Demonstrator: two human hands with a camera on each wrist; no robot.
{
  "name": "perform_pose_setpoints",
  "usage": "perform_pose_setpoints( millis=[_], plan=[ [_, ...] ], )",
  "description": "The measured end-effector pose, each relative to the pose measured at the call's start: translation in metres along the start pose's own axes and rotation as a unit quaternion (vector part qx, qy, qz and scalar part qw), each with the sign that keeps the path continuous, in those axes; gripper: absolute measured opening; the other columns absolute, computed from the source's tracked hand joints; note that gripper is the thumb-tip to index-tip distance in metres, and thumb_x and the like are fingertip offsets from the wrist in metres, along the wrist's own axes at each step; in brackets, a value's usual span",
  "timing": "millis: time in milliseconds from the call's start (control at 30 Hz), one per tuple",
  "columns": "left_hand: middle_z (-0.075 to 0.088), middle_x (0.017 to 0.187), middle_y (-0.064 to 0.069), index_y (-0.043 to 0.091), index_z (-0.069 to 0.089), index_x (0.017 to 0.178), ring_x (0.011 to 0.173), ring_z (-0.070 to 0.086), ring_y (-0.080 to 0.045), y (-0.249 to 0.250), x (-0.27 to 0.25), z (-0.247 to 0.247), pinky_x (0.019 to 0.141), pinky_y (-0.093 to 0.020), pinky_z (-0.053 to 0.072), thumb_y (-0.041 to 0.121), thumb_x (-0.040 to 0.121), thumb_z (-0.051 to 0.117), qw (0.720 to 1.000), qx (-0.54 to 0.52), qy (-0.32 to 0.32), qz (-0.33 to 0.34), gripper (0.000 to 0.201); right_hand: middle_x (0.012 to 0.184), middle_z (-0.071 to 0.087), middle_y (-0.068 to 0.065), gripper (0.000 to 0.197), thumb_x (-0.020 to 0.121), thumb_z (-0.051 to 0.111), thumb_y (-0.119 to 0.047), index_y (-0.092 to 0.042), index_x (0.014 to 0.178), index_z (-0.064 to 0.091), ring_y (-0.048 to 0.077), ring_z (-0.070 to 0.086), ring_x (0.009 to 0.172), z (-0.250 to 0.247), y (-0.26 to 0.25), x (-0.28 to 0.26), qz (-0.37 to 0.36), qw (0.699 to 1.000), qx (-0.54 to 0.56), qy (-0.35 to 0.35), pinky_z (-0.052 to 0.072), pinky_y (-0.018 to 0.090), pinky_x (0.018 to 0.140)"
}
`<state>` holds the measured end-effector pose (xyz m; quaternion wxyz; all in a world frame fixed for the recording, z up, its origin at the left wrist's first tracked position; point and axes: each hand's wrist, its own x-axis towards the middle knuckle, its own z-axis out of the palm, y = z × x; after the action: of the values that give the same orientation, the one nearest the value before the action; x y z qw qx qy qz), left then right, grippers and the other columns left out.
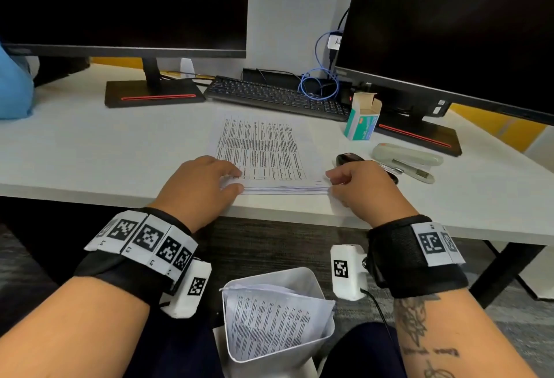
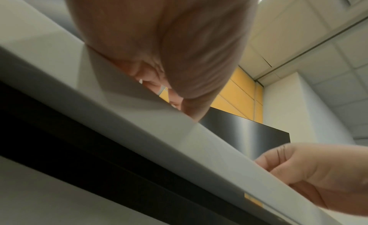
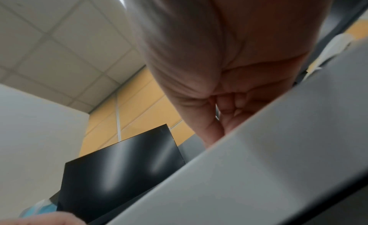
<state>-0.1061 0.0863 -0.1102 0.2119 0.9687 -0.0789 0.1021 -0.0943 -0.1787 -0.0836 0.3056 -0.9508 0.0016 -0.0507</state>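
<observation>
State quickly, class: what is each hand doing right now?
Left hand: pinches the paper stack at its near left corner.
Right hand: pinches its near right corner.

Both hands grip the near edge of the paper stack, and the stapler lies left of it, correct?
No: the head view shows the stapler right of the paper stack. The left hand and right hand do grip its near edge.

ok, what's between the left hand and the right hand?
The paper stack: its near edge runs from the left hand to the right hand, each pinching a corner. Nothing else lies there. The head view shows it.
</observation>
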Motion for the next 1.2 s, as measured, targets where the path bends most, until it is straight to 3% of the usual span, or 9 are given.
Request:
perform_pose_setpoints(
  millis=[133, 400, 533, 667, 767, 867, 967, 1133, 1200],
  plan=[
    [0.058, 0.127, -0.001, 0.031, 0.063, 0.122, 0.116, 0.053, -0.022, -0.003, 0.002, 0.0, 0.1, -0.035, 0.041, 0.043, 0.092, 0.058, 1.0, -0.001, -0.001, 0.003, 0.033, 0.091, 0.069, -0.004, 0.028, 0.084, 0.068, -0.002, -0.016, 0.107, 0.073, 0.016, 0.062, 0.081, 0.001, 0.006, 0.004, 0.05, 0.993, 0.105, -0.005, 0.054, 0.034, 0.091],
    [0.058, 0.121, 0.002, 0.035, 0.065, 0.116, 0.114, 0.053, -0.021, -0.008, 0.007, 0.002, 0.098, -0.034, 0.042, 0.046, 0.09, 0.06, 1.0, -0.013, -0.005, 0.001, 0.029, 0.085, 0.065, 0.01, 0.031, 0.083, 0.068, 0.004, -0.011, 0.111, 0.07, 0.018, 0.054, 0.067, 0.002, 0.006, 0.01, 0.092, 0.968, 0.234, -0.009, 0.05, 0.023, 0.056],
    [0.058, 0.121, 0.002, 0.034, 0.065, 0.117, 0.113, 0.053, -0.021, -0.009, 0.008, 0.003, 0.098, -0.034, 0.042, 0.047, 0.09, 0.06, 1.0, -0.01, -0.003, 0.002, 0.03, 0.079, 0.057, -0.001, 0.042, 0.087, 0.07, -0.009, -0.026, 0.125, 0.064, 0.011, 0.048, 0.061, 0.008, 0.005, 0.013, 0.026, 0.983, 0.183, -0.019, 0.04, 0.017, 0.051],
    [0.056, 0.119, 0.004, 0.034, 0.063, 0.117, 0.112, 0.053, -0.018, -0.01, 0.007, 0.003, 0.093, -0.032, 0.042, 0.05, 0.087, 0.062, 1.0, -0.026, -0.005, 0.004, 0.033, 0.08, 0.053, -0.022, 0.023, 0.095, 0.06, -0.018, -0.028, 0.113, 0.072, -0.006, 0.049, 0.07, 0.011, -0.003, 0.008, -0.069, 0.989, 0.129, 0.007, 0.036, 0.006, 0.065],
    [0.053, 0.116, 0.004, 0.029, 0.056, 0.116, 0.103, 0.056, -0.015, -0.01, 0.003, -0.005, 0.088, -0.035, 0.046, 0.061, 0.086, 0.056, 0.979, -0.172, 0.091, -0.063, 0.044, 0.08, 0.066, -0.011, 0.026, 0.093, 0.057, -0.009, -0.029, 0.096, 0.074, 0.004, 0.056, 0.067, 0.008, -0.002, 0.003, -0.067, 0.976, 0.204, 0.038, 0.045, 0.018, 0.066],
    [0.061, 0.101, -0.004, 0.026, 0.051, 0.103, 0.088, 0.064, -0.026, -0.009, 0.0, -0.018, 0.083, -0.043, 0.053, 0.065, 0.089, 0.046, 0.926, -0.288, 0.181, -0.162, 0.042, 0.091, 0.075, 0.003, 0.021, 0.088, 0.058, -0.003, -0.015, 0.086, 0.075, 0.013, 0.062, 0.077, -0.003, -0.003, -0.003, -0.02, 0.917, 0.397, 0.04, 0.046, 0.026, 0.062],
    [0.067, 0.089, -0.01, 0.022, 0.051, 0.103, 0.071, 0.067, -0.028, -0.001, -0.002, -0.03, 0.071, -0.042, 0.058, 0.06, 0.089, 0.051, 0.929, -0.281, 0.11, -0.216, 0.04, 0.083, 0.073, 0.003, 0.014, 0.091, 0.063, -0.013, -0.007, 0.08, 0.067, 0.013, 0.061, 0.073, -0.016, -0.005, -0.008, 0.026, 0.863, 0.503, 0.031, 0.046, 0.025, 0.061],
    [0.067, 0.075, -0.008, 0.02, 0.047, 0.112, 0.052, 0.066, -0.024, 0.012, -0.006, -0.035, 0.052, -0.034, 0.055, 0.063, 0.085, 0.056, 0.967, -0.111, -0.059, -0.223, 0.051, 0.069, 0.068, 0.01, 0.027, 0.083, 0.068, -0.005, -0.014, 0.069, 0.048, 0.015, 0.06, 0.05, -0.029, -0.002, -0.02, 0.07, 0.894, 0.416, -0.154, 0.048, 0.02, 0.044],
    [0.065, 0.071, -0.008, 0.021, 0.043, 0.119, 0.042, 0.061, -0.019, 0.013, -0.007, -0.033, 0.043, -0.027, 0.048, 0.058, 0.084, 0.062, 0.969, -0.097, -0.084, -0.213, 0.054, 0.084, 0.072, 0.012, 0.023, 0.086, 0.067, -0.002, -0.015, 0.08, 0.05, 0.019, 0.067, 0.058, -0.026, 0.0, -0.02, 0.094, 0.911, 0.377, -0.139, 0.052, 0.021, 0.046]
  ],
)
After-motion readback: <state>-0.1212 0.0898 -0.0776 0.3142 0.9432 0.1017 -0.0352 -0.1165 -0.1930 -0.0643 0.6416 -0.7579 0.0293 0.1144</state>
